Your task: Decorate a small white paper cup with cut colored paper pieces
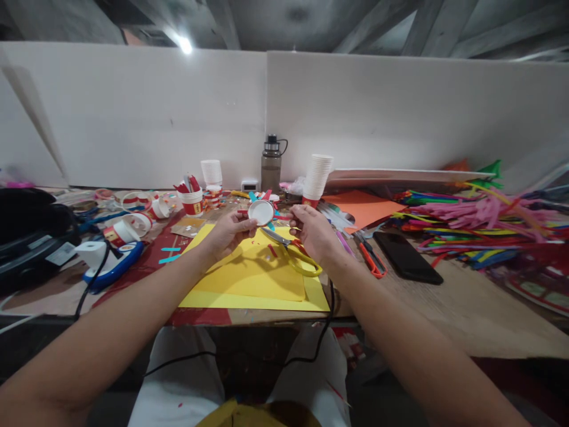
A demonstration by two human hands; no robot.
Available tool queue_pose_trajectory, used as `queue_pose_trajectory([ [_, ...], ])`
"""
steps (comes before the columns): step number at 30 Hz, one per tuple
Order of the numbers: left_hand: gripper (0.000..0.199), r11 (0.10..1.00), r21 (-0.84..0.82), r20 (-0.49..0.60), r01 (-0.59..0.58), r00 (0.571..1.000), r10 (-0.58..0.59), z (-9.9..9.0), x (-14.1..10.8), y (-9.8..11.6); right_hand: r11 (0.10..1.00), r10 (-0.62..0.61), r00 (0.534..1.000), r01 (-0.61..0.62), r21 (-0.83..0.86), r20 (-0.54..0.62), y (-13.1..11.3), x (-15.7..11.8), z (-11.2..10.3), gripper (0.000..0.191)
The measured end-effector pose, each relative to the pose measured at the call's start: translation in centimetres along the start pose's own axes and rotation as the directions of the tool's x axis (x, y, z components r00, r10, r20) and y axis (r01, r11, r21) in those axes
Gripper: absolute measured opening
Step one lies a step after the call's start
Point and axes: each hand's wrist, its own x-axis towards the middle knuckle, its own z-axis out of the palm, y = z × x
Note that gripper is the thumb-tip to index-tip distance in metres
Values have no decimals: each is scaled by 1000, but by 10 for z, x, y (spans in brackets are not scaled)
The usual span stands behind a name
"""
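My left hand (232, 233) is closed on the edge of a round white paper cup bottom (261, 212), held up above the table with its pale inner face toward me. Red and blue strips show around its rim; I cannot tell which of them are attached. To its right, my right hand (313, 230) has thumb and fingers pinched together, and whatever lies between the fingertips is too small to name. Yellow-handled scissors (306, 264) lie partly open beneath my hands. Under them are yellow paper sheets (253, 287) with a few red scraps on top.
Behind are stacked paper cups (318, 178), a dark water bottle (271, 169) and a cup of red strips (192, 203). At right lie orange-handled scissors (372, 258), a phone (406, 256) and colourful pipe cleaners (466, 216). A blue-based glue gun stand or similar device (113, 267) sits left.
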Motion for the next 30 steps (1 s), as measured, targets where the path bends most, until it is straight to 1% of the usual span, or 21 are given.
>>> queue_pose_trajectory([
  [2,31,1000,10,5,-5,1000,5,0,0,0,1000,0,1000,0,-11,-5,0,0,0,38],
  [9,34,1000,23,-7,-6,1000,7,-2,2,-3,997,73,995,-72,-18,62,4,-3,3,38],
  [16,35,999,45,10,-14,1000,13,-1,1,-4,994,106,990,-105,-7,93,2,-6,4,37],
  [21,38,999,44,2,-6,1000,6,-2,1,-3,996,89,993,-86,-38,81,1,-6,4,36],
  [25,37,998,61,3,-4,1000,3,-3,2,-5,996,89,991,-86,-31,103,-1,-8,6,38],
  [27,38,997,73,-1,1,1000,-1,-3,2,-6,996,87,992,-85,-17,88,-1,-7,5,37],
  [28,38,997,81,-1,3,1000,-3,-4,2,-6,997,81,995,-81,-14,63,-1,-5,4,36],
  [30,37,996,93,-2,6,1000,-6,-5,2,-7,998,55,998,-55,-23,-25,0,-2,2,36],
])
